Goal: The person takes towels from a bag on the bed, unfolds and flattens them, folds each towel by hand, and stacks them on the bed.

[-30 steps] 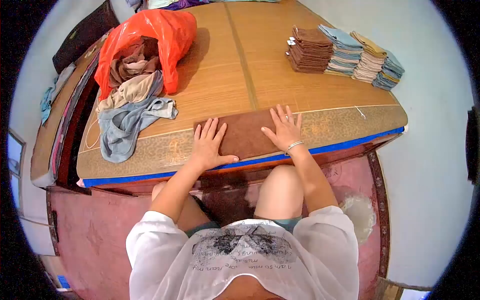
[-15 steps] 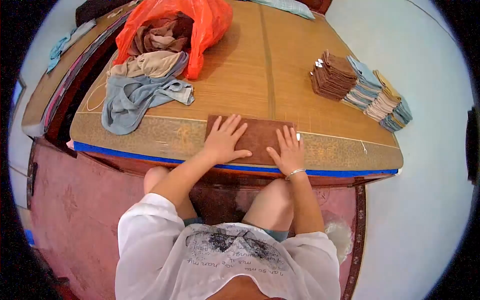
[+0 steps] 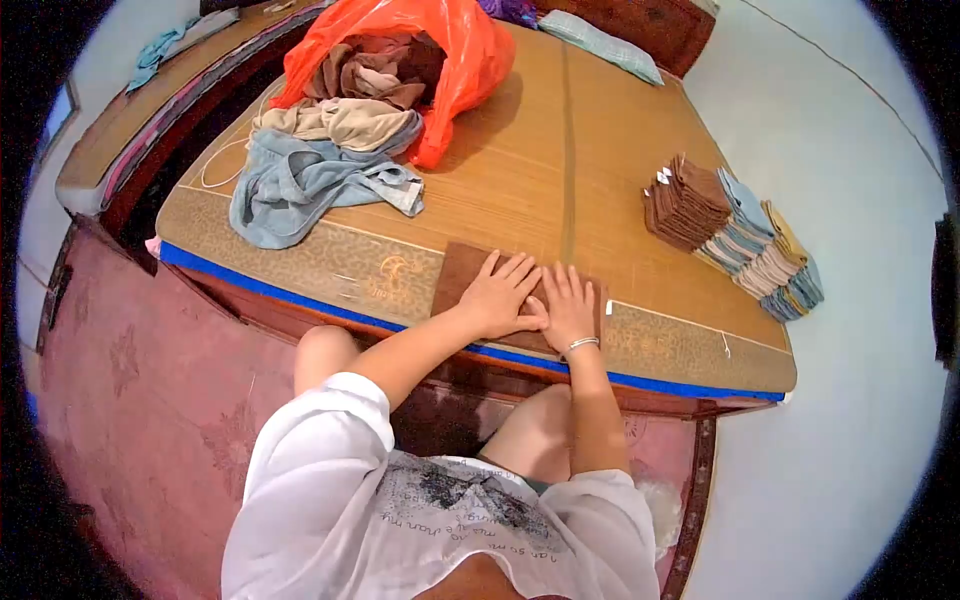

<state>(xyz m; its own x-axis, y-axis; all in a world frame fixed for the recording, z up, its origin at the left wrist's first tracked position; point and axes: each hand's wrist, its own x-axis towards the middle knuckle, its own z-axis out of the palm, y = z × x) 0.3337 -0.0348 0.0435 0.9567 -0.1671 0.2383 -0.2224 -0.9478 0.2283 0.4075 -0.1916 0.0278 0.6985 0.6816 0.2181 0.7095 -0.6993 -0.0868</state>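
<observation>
A folded brown cloth [image 3: 462, 275] lies flat at the near edge of the mat-covered bed, with a small white tag at its right edge. My left hand [image 3: 500, 297] rests palm down on its middle, fingers spread. Beside it my right hand [image 3: 568, 308], with a bracelet at the wrist, also presses flat on the cloth, the thumbs touching or nearly so. To the left lies a crumpled blue-grey cloth [image 3: 290, 190], next to a beige cloth [image 3: 350, 122] at the mouth of a red plastic bag [image 3: 468, 75] holding brown cloths [image 3: 380, 70].
Folded stacks stand at the right of the bed [image 3: 520, 170]: brown [image 3: 688, 203], blue [image 3: 742, 220], beige [image 3: 775, 262] and blue-grey [image 3: 797, 290]. A pillow [image 3: 600, 45] lies at the far end. A second mat-covered surface [image 3: 210, 75] is at the left. My knees are below the bed's edge.
My hands have come closer together over the middle of the brown cloth, both staying flat. The camera view has shifted and turned, so the bed appears tilted.
</observation>
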